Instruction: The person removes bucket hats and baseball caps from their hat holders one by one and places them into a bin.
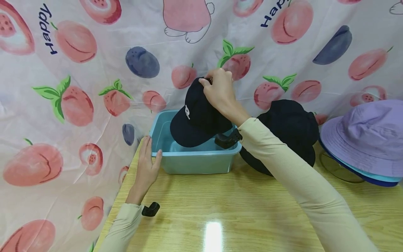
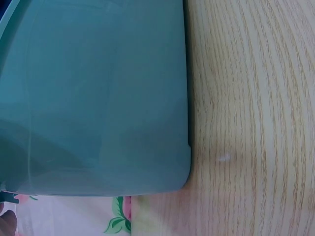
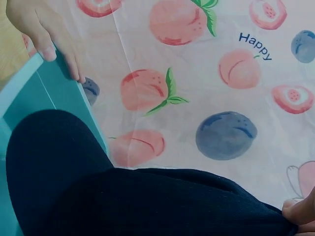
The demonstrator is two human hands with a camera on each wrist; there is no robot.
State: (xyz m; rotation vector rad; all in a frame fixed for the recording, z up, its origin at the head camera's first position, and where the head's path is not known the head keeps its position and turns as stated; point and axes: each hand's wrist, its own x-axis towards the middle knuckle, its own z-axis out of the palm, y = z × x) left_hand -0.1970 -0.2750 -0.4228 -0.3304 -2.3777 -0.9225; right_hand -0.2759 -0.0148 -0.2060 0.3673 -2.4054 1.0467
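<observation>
One black cap [image 1: 201, 119] hangs from your right grip [image 1: 221, 89], pinched between thumb and fingers at its upper edge; how it hangs off that pinch is the relation to mind. The cap lies below and a little left of the pinch, its long axis slanting down to the left, so that the brim sits over the mouth of the blue basin [image 1: 195, 163], short of the near rim. Whether it touches the basin's floor, you cannot tell from these views. Your right grip is plainly the nearer one; your left grip [image 1: 146, 166], fingers straight, rests against the basin's left end, thumb by the near corner, apart from the cap. Right of the basin on the desk [image 1: 182, 206], partly behind your forearm, sit more black hats [image 1: 283, 126], with a purple bucket hat [image 1: 368, 136] further right.
</observation>
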